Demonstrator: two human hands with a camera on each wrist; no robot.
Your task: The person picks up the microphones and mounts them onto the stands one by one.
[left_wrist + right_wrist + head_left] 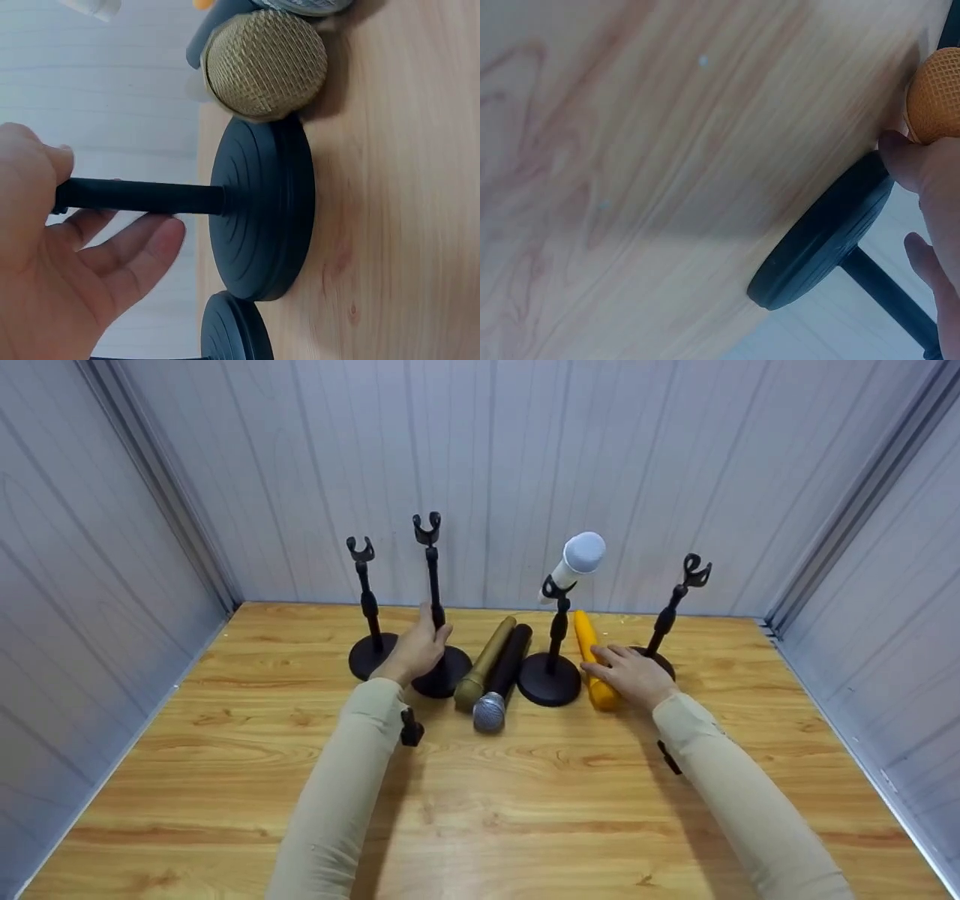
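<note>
Steadiness seems to matter most for the tall stand [433, 577]: best to hold its pole [142, 196] upright and its round base [444, 679] flat, so that a nudge does not tip it toward the gold microphone [487, 660] just beside. The yellow microphone [603, 696] probably wants a hold round its handle rather than its head — it is round and could roll, with another stand [664, 621] near on the right.

The left hand [418, 651] has the pole clasped between thumb and fingers, above the base. The right hand [634, 675] reaches across the yellow microphone, which lies on the table [480, 810] beneath the fingers, its head toward the person. Those fingers are a little apart, and one comes right up to the edge of the head — whether they pinch it, I cannot tell. A white microphone [583, 553] sits tilted in the clip of a middle stand [550, 681], apart from both hands, and a black microphone [513, 660] lies alongside the gold one, between that stand and the tall one.
</note>
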